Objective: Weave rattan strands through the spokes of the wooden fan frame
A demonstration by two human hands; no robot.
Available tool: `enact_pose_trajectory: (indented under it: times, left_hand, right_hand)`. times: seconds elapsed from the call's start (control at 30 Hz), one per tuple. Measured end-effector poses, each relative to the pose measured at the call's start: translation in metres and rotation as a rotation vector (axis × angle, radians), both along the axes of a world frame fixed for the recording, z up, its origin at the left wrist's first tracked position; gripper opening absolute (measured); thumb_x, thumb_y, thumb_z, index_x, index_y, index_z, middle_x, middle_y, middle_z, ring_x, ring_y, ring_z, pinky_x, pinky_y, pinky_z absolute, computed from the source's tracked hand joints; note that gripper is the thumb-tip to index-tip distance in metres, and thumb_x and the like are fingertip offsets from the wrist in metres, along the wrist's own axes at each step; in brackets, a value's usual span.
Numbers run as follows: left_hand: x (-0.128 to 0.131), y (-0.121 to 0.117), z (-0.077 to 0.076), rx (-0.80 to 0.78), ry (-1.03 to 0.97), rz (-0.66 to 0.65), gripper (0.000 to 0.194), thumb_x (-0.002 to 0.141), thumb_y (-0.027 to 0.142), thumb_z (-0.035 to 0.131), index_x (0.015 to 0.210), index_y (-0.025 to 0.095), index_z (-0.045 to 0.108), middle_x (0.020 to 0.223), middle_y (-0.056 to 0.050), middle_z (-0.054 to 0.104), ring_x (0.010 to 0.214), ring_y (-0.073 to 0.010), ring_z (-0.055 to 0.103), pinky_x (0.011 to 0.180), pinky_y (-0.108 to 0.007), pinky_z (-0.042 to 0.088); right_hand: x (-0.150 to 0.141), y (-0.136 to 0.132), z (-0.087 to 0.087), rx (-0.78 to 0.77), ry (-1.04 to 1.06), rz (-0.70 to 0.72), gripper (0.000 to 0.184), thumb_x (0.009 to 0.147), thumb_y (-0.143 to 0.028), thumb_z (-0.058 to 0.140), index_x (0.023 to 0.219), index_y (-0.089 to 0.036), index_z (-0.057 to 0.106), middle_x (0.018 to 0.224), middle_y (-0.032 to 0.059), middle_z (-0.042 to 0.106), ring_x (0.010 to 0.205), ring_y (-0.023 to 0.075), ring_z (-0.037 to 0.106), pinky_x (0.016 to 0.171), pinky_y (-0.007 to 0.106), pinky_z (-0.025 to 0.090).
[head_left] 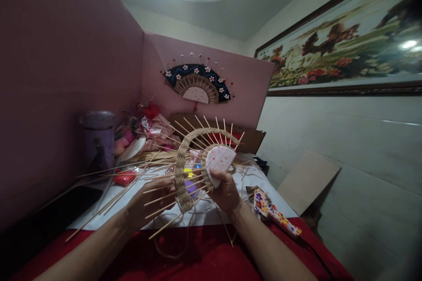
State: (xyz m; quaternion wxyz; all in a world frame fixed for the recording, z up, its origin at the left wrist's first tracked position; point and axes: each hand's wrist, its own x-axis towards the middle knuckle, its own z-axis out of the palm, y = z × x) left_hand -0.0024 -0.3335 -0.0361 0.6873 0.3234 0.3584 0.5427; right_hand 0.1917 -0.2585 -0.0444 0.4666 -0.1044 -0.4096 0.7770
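Note:
A half-made woven fan (pixel 182 162) of thin wooden sticks and tan twine is held up over the table, tilted. At its centre is a white half-round piece (pixel 219 160) with pinkish dots, edged by a woven band. My right hand (pixel 227 191) pinches that piece, thumb on its front and fingers behind. On the other side, my left hand (pixel 153 199) grips the outer woven band and sticks, its fingers partly hidden behind them. A loose twine end (pixel 186 241) hangs below the fan over the red cloth.
A finished fan (pixel 197 80) hangs on the pink board. Loose sticks (pixel 108 204) and a red packet (pixel 125 178) lie at left, near a lidded purple cup (pixel 99 140). At right rests a flower-patterned glue gun (pixel 275 215) with its cord. A dark flat object (pixel 72 202) lies left.

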Motion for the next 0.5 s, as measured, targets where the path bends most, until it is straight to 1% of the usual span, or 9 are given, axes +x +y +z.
enact_pose_trajectory:
  times: [0.13, 0.27, 0.4, 0.5]
  left_hand:
    - [0.0015, 0.0009, 0.0012, 0.032, -0.008, -0.005, 0.023, 0.059, 0.025, 0.073, 0.080, 0.016, 0.069, 0.081, -0.003, 0.072, 0.076, -0.0179, 0.065, 0.074, -0.027, 0.047]
    - [0.0024, 0.0010, 0.0023, 0.035, -0.005, -0.001, 0.021, 0.060, 0.025, 0.072, 0.078, 0.016, 0.069, 0.080, -0.004, 0.072, 0.077, -0.0181, 0.065, 0.077, -0.028, 0.046]
    - [0.0028, 0.0005, 0.0030, 0.046, 0.009, -0.052, 0.026, 0.062, 0.028, 0.071, 0.086, 0.017, 0.069, 0.084, -0.003, 0.071, 0.080, -0.0171, 0.064, 0.077, -0.026, 0.046]
    - [0.0036, 0.0007, 0.0035, 0.070, 0.053, -0.054, 0.029, 0.061, 0.030, 0.072, 0.087, 0.019, 0.067, 0.084, -0.001, 0.071, 0.081, -0.0160, 0.063, 0.075, -0.024, 0.046]
  right_hand:
    - [-0.0001, 0.0021, -0.0016, 0.010, 0.002, 0.026, 0.019, 0.071, -0.019, 0.051, 0.083, -0.010, 0.064, 0.069, 0.0082, 0.068, 0.070, 0.0208, 0.065, 0.063, 0.034, 0.054]
    - [-0.0004, 0.0024, -0.0011, 0.010, 0.015, 0.020, 0.019, 0.070, -0.017, 0.050, 0.081, -0.010, 0.064, 0.067, 0.0082, 0.068, 0.070, 0.0204, 0.065, 0.064, 0.033, 0.054]
    - [-0.0002, 0.0022, -0.0006, -0.001, 0.011, 0.012, 0.019, 0.069, -0.015, 0.050, 0.082, -0.010, 0.063, 0.067, 0.0076, 0.068, 0.068, 0.0203, 0.065, 0.062, 0.033, 0.054]
    - [-0.0004, 0.0012, 0.0001, -0.008, 0.008, 0.005, 0.019, 0.071, -0.017, 0.051, 0.083, -0.010, 0.063, 0.072, 0.0089, 0.069, 0.067, 0.0198, 0.065, 0.062, 0.032, 0.054]
